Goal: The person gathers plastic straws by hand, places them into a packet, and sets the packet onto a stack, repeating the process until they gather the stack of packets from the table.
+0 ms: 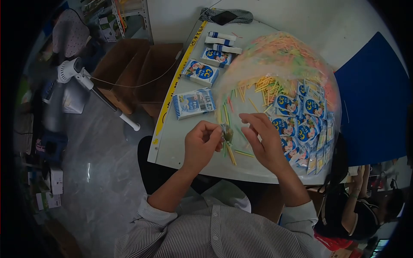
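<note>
My left hand (202, 144) is closed, with thumb and forefinger pinching a small crinkled, see-through wrapper (227, 134) with something brownish-green showing in it. My right hand (266, 142) hovers just to the right, fingers apart and nothing in them. Thin yellow and green sticks (231, 155) lie on the table under and around the hands. To the right of my right hand is a pile of blue-and-white printed packets (307, 129). Another such packet (193, 103) lies flat beyond my left hand.
A large clear plastic bag (284, 51) full of coloured sticks covers the table's far right. More packets (200, 72) and white-and-blue rolled pieces (221, 41) lie at the far left. Cardboard boxes (124, 71) and a white fan (71, 71) stand left of the table (172, 142). A co-worker (350, 210) sits at right.
</note>
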A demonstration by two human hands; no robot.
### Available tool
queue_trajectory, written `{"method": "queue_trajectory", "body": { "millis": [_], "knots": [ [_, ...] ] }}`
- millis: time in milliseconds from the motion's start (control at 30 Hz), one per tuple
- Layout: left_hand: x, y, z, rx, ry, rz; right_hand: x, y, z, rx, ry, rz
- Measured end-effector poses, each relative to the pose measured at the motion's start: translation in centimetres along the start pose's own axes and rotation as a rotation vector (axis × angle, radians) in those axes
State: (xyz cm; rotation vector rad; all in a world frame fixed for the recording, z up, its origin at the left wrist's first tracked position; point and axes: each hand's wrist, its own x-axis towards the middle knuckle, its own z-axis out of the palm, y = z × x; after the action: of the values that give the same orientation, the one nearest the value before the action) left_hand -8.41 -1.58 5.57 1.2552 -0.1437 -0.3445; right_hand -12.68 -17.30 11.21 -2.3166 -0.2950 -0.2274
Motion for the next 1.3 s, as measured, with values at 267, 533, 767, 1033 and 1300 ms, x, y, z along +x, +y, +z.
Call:
{"method": "queue_trajectory", "body": {
  "millis": [267, 533, 767, 1033, 1300],
  "knots": [
    [-1.7, -0.5, 0.2, -0.081, -0.019, 0.036, -3.0, 1.8, 5.5, 0.027, 0.343, 0.027],
    [-1.8, -1.7, -0.3, 0.317, -0.054, 0.672, -5.6, 0.1, 3.0, 0.256, 0.446, 0.032],
    [-2.5, -3.2, -0.2, 0.01, -0.435, -0.037, -6.8, 1.4, 3.7, 0.636, 0.356, 0.201],
    [-1.6, -2.1, 0.1, 0.578, -0.595, 0.026, -7.6, 4.0, 0.9, 0.354, 0.302, 0.051],
    [-1.3, -1.2, -0.3, 0.309, -0.141, -0.028, -7.2, 9.4, -12.0, 0.191, 0.894, 0.457]
  ]
}}
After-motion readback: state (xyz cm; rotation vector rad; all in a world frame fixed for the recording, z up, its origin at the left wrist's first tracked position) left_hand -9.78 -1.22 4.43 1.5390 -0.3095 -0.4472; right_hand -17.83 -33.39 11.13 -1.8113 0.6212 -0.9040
